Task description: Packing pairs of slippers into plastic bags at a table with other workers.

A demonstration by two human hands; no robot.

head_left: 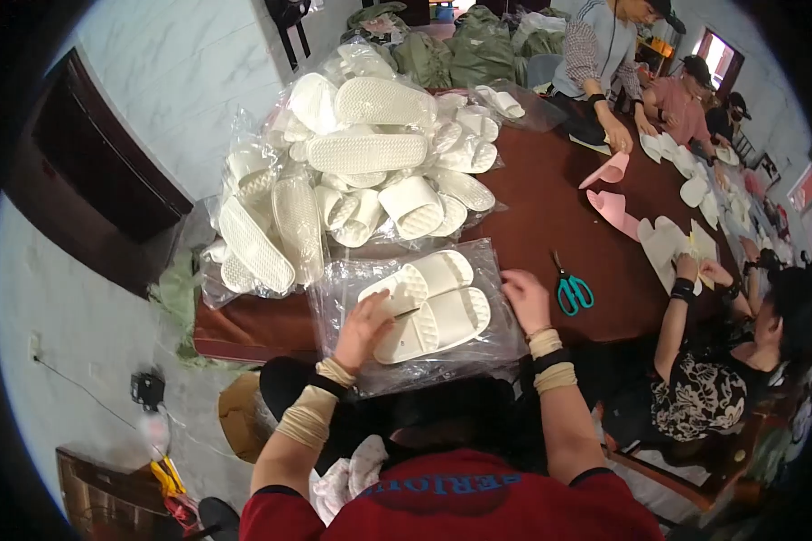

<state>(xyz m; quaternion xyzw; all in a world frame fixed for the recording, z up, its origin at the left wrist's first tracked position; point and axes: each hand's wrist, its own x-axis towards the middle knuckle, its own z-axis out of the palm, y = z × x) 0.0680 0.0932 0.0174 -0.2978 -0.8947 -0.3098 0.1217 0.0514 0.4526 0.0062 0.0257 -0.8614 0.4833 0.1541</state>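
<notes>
A pair of white slide slippers [460, 311] lies side by side on a clear plastic bag [343, 270] at the table's near edge. I cannot tell whether the pair is inside the bag. My left hand [365, 326] rests over the left ends of the slippers, its fingers stretched out and slightly apart. At the bag's right edge is my right hand [525, 299], with its fingers curled against the plastic. Teal-handled scissors [573, 290] lie on the table just right of that hand.
A heap of white slippers in clear bags [370, 149] rises beyond my hands. Pink slippers [609, 212] lie farther right on the brown table [550, 189]. Several co-workers work along the right side, one person's hands [695, 270] near white pieces. Green sacks [474, 54] stand behind.
</notes>
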